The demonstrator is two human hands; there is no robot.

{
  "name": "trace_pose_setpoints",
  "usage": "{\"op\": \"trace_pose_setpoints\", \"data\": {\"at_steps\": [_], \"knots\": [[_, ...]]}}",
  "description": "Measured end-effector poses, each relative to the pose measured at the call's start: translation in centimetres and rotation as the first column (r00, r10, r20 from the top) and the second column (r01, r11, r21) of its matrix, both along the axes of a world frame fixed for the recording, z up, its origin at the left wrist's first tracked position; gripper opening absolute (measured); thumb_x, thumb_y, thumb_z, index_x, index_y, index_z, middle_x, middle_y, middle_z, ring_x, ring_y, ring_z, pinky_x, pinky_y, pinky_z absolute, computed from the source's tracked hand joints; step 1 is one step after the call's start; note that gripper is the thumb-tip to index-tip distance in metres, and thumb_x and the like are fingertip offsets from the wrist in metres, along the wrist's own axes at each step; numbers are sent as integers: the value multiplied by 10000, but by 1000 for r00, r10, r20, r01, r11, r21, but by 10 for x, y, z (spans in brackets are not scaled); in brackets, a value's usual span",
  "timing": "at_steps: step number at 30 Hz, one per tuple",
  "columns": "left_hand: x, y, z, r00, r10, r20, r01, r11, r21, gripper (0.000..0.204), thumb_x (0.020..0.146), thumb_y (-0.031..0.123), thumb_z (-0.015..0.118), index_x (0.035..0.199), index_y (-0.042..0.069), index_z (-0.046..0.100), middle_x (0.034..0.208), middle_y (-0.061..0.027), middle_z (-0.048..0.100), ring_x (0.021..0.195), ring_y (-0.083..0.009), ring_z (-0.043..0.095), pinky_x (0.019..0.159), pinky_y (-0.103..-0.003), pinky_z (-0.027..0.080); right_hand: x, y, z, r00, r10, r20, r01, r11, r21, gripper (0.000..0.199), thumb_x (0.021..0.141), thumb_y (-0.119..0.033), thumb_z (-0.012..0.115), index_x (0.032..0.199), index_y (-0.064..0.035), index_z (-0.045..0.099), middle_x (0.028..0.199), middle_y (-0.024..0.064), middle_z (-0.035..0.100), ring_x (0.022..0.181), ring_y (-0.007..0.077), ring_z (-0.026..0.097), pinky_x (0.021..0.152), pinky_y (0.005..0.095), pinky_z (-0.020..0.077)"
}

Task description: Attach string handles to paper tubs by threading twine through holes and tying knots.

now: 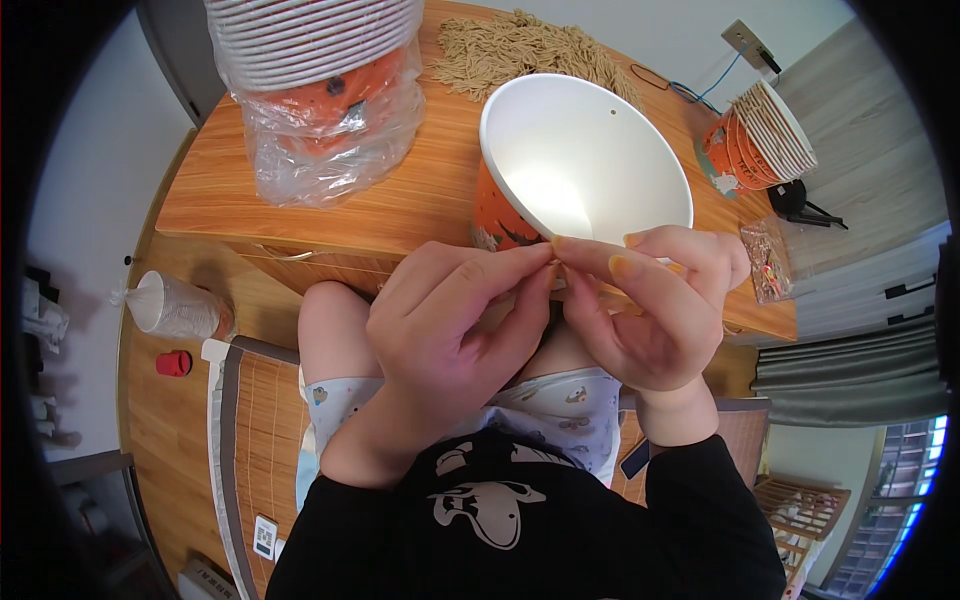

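Note:
A large paper bucket (590, 150), white inside and orange with printed figures outside, stands on the wooden table with its mouth tilted toward me. Near its far rim there is a small hole. My left hand (440, 315) is closed in a pinch just in front of the bucket's near rim. Against its fingertips, my right hand (655, 300) pinches with thumb and index finger, the other fingers curled. Whatever lies between the fingertips is too small and hidden to make out.
Behind the bucket lies a pile of tan cords (540, 50). Stacked buckets in clear plastic (335, 110) stand at left. At right are nested orange buckets with cords (755, 145), a black object (795, 205) and a packet of small items (767, 262). A plastic-wrapped stack (185, 305) is on the floor.

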State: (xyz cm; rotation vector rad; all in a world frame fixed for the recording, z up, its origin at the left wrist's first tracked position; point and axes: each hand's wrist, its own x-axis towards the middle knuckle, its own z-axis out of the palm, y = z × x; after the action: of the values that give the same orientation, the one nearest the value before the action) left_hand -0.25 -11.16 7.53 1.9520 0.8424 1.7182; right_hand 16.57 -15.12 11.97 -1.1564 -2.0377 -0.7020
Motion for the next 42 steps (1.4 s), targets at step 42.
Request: {"op": "trace_pose_setpoints", "data": {"at_steps": [42], "knots": [[19, 3, -14, 819, -384, 425, 502, 839, -210, 185, 925, -64, 636, 1107, -38, 653, 900, -74, 722, 773, -73, 659, 670, -195, 512, 6, 8, -10, 971, 97, -217, -84, 994, 69, 256, 714, -159, 854, 954, -160, 765, 962, -117, 722, 928, 108, 604, 817, 296, 337]]}}
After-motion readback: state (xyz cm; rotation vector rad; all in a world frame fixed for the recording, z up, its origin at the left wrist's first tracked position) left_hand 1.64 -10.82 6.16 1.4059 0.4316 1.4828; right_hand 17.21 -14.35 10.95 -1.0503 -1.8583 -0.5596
